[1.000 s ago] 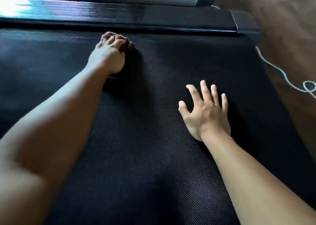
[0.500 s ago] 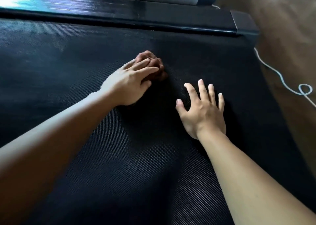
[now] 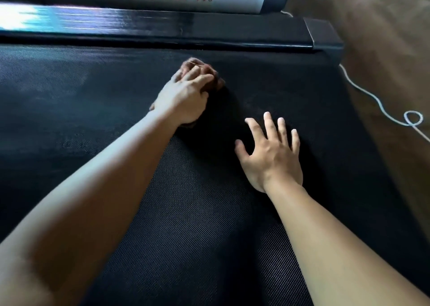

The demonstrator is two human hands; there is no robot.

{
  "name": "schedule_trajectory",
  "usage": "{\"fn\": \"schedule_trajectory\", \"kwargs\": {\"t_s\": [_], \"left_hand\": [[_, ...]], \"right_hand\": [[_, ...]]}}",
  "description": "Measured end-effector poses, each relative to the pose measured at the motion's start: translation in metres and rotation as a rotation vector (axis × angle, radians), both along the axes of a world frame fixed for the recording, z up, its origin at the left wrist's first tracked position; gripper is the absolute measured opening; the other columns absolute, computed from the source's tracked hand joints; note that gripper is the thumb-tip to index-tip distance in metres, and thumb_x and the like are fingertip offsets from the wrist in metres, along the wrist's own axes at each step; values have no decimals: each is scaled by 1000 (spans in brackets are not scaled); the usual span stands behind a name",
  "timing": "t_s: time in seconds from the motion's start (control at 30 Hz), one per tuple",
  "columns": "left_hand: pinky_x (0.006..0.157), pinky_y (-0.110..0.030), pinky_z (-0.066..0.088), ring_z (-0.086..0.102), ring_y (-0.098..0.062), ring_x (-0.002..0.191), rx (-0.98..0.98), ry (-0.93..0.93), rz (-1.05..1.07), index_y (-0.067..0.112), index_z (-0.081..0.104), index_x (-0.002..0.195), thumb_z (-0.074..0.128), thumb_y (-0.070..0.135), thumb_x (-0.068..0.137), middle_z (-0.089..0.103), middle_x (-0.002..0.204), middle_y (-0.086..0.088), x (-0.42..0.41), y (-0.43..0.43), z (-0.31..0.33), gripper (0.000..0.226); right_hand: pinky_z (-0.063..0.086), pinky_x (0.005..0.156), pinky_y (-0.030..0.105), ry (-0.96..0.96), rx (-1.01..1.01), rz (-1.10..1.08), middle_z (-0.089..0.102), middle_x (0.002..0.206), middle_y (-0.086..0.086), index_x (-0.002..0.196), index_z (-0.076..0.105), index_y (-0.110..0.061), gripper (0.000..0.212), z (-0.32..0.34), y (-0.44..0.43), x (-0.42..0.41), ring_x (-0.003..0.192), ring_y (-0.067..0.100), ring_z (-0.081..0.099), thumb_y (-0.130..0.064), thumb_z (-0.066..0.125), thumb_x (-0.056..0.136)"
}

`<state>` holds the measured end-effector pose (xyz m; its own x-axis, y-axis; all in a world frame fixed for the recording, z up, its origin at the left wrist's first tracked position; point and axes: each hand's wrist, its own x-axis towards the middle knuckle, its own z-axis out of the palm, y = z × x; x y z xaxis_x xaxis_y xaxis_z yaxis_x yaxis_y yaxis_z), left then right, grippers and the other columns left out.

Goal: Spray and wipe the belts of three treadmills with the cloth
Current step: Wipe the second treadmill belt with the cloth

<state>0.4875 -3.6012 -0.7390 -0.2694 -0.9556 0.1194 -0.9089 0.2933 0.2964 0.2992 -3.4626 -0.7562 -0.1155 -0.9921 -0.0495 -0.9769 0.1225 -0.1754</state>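
Left hand (image 3: 183, 101) clamped on the bunched brown cloth (image 3: 204, 73) mid-belt (image 3: 209, 236), right hand (image 3: 270, 152) splayed flat beside it, could easily skip the strip under that palm.

Both arms bare, stretched forward toward 12 o'clock. Left hand (image 3: 183, 98) farther out, palm down, fingers curled over a bunched cloth (image 3: 204, 73) and gripping it. Right hand (image 3: 271, 156) nearer, at about 4 o'clock from the left, flat, palm down, fingers spread wide, holding nothing.
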Motion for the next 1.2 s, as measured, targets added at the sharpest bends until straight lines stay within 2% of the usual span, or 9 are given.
{"fn": "schedule_trajectory", "kwargs": {"t_s": [0.23,0.33,0.47,0.6,0.73,0.83,0.93,1.03,1.2], "left_hand": [[126,-42,20,22,-26,154,-15,-16,-237,31,48,149,36,49,91,35,162,-3,22,85,-11,61],[127,-37,14,21,-23,154,4,-48,-175,29,47,150,35,50,91,34,163,-3,56,87,-11,63],[125,-30,9,20,-22,154,6,-56,-45,25,46,150,57,27,98,33,163,-2,72,57,-9,53],[127,-36,5,10,-19,156,27,-39,58,29,37,154,48,31,100,23,167,-3,34,15,-8,55],[127,-38,5,5,-22,156,81,-53,61,36,31,156,40,38,101,14,169,-2,-30,-4,-5,56],[126,-40,13,10,-24,156,88,-64,-31,39,33,154,33,44,94,19,168,-1,-83,3,0,60],[116,-26,15,23,-20,149,51,-70,-195,30,42,151,31,42,91,32,160,1,-135,37,14,62],[122,-33,18,21,-23,151,9,-35,-348,39,41,151,46,37,98,30,163,5,-158,77,10,53],[126,-44,19,13,-23,156,34,-71,-530,42,39,152,29,51,93,26,166,3,-137,112,-9,61]], "right_hand": [[-3,123,47,-64,-33,-1,6,167,-2,152,24,-42,62,0,-1,-3,153,21,-2,-63,30,94],[-3,123,46,-108,-39,0,9,167,-1,151,28,-41,61,2,0,-5,153,21,0,-61,35,94],[-1,124,41,-208,-64,-12,19,165,0,146,41,-36,54,7,-1,-8,153,20,7,-53,45,95],[10,123,38,-296,-87,-48,34,159,4,139,52,-29,45,17,0,-24,151,26,18,-42,53,96],[15,122,43,-200,-99,-92,36,158,4,139,52,-27,45,24,10,-67,150,28,21,-40,52,96],[14,122,44,-117,-82,-149,33,159,4,142,47,-28,47,26,20,-106,150,28,20,-41,49,97],[12,122,47,-56,-47,-217,27,162,3,146,41,-33,50,23,33,-137,150,28,17,-48,45,98],[10,122,48,-60,-11,-240,19,164,-3,149,35,-39,53,17,42,-150,151,26,12,-55,38,98],[12,121,48,-83,-39,-250,18,165,-8,149,34,-44,54,14,43,-151,152,23,11,-55,39,97]]}}
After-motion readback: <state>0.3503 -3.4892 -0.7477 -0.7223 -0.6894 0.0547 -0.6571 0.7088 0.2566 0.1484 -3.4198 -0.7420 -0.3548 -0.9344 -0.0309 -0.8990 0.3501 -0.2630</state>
